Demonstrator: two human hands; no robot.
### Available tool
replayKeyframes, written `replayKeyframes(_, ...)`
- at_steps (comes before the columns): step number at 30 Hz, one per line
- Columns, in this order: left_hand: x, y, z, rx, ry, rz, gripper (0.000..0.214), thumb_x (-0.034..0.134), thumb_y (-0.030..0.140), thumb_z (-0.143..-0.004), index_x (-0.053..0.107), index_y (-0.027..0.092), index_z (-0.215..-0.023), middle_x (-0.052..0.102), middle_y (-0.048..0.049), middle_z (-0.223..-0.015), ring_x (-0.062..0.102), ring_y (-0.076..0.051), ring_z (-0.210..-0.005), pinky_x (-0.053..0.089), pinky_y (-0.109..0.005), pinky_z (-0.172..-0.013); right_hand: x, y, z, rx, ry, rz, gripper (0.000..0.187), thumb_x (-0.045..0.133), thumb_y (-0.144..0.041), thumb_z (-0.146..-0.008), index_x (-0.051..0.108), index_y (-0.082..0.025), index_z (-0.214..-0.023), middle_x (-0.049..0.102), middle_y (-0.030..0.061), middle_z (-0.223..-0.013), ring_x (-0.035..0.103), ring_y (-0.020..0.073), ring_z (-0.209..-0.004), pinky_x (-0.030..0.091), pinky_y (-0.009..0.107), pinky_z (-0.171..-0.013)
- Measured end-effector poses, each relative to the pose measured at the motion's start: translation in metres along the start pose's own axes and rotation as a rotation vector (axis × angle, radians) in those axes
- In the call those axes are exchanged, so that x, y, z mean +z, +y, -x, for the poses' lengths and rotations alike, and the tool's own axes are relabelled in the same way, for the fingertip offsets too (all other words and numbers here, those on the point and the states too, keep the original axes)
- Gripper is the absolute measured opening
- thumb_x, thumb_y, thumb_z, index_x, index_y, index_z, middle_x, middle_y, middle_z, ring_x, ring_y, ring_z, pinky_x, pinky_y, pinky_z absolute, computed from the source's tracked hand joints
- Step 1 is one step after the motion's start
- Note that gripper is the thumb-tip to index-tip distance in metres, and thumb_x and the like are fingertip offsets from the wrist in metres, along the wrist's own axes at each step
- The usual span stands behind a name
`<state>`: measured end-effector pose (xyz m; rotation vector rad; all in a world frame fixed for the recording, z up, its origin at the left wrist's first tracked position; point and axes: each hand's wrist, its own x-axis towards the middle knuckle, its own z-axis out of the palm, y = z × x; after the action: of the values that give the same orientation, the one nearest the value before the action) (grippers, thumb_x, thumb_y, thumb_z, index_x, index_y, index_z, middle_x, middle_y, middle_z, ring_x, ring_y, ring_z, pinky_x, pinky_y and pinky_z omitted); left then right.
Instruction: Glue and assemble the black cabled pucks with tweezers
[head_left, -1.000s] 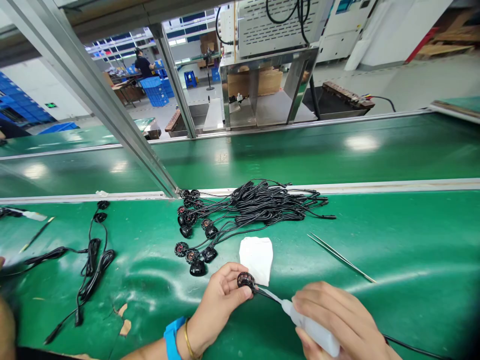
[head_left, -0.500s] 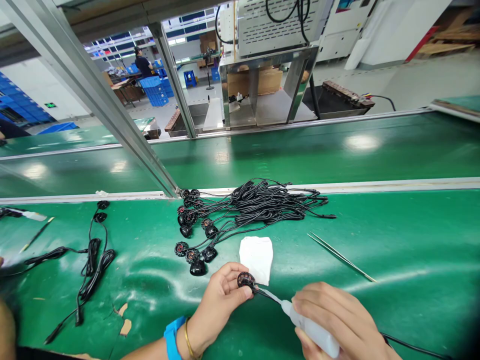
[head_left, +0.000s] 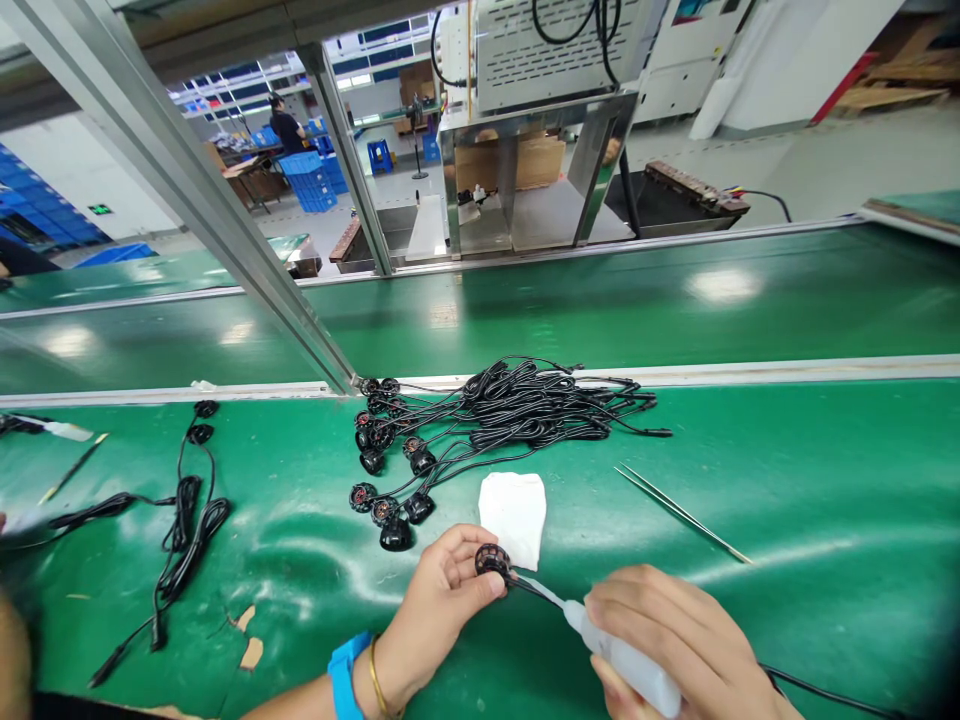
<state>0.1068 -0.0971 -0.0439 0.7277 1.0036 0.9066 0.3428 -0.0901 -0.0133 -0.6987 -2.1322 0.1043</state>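
Holding a small round black part [head_left: 491, 560] between thumb and fingertips, our left hand [head_left: 442, 592] is closed on it, low over the green bench [head_left: 825, 480] and close to us. Our right hand [head_left: 679, 640] is wrapped tight around a white squeeze bottle [head_left: 626, 662]. The bottle's thin tip [head_left: 538, 591] points at the part and touches it or nearly does; we cannot tell which. A black wire [head_left: 814, 686] runs from the part, under our right hand and off to the right.

Just behind the part lies a white cloth [head_left: 514, 510], flat on the bench. Farther back sits a big pile of black wires [head_left: 525, 410], with more round parts at its left end. A pair of thin metal tweezers [head_left: 679, 512] lies to the right of the cloth, well apart from our hands. Off to the left lies another bunch of black wires [head_left: 187, 520].

Our left wrist wears a blue band [head_left: 343, 675] and a gold bangle [head_left: 375, 685]. Far away, past the metal frame [head_left: 225, 230], a person [head_left: 285, 125] stands by blue crates [head_left: 311, 180]
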Motion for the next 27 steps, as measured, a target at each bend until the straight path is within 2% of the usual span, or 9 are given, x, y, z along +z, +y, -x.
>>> replayKeyframes(24,0.0002,0.0007,0.001,0.003,-0.003,-0.008,0.032,0.082,0.025,-0.077,0.066,0.019,-0.104,0.072,-0.006,-0.096,0.067,-0.019,-0.088,0.05,-0.032,-0.082,0.0015,-0.0004,-0.0009,0.003,0.01,-0.017,0.02,0.06,-0.012,-0.08,0.065,-0.013,-0.099,0.072,0.0076,-0.081,0.067,0.0177,-0.07,0.057,0.03,-0.063)
replayKeyframes(27,-0.0005,-0.0001,0.0004,0.009,-0.002,-0.007,0.032,0.082,0.025,-0.077,0.067,0.019,-0.104,0.072,-0.0058,-0.096,0.066,-0.018,-0.087,0.05,-0.031,-0.082,-0.0003,-0.001,-0.0056,0.036,0.038,-0.062,0.02,0.06,-0.012,-0.079,0.064,-0.014,-0.098,0.071,0.0063,-0.077,0.067,0.0175,-0.067,0.057,0.03,-0.062)
